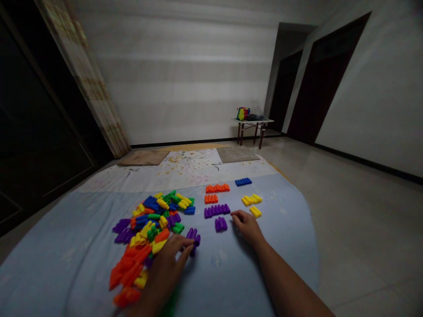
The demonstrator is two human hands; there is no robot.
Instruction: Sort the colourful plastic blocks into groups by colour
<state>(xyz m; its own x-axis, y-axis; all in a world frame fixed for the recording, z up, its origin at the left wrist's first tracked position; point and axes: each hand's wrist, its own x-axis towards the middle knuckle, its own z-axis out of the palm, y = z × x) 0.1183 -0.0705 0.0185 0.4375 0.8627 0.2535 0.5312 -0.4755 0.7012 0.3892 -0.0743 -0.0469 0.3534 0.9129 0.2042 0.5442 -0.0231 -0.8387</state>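
two orange rows (217,188), two hands (246,225)

left hand (169,257) pinches a purple cluster (192,234) beside the mixed pile (145,230), right hand (247,226) by the purple rows (217,211)!

The blocks (217,211) look like smooth, slightly glossy plastic, the cover (264,251) beneath them like matt, lightly creased cloth, the curtain (82,75) like fabric, the wall (185,83) smooth and matt, and the floor (350,220) like tile with a dull sheen.
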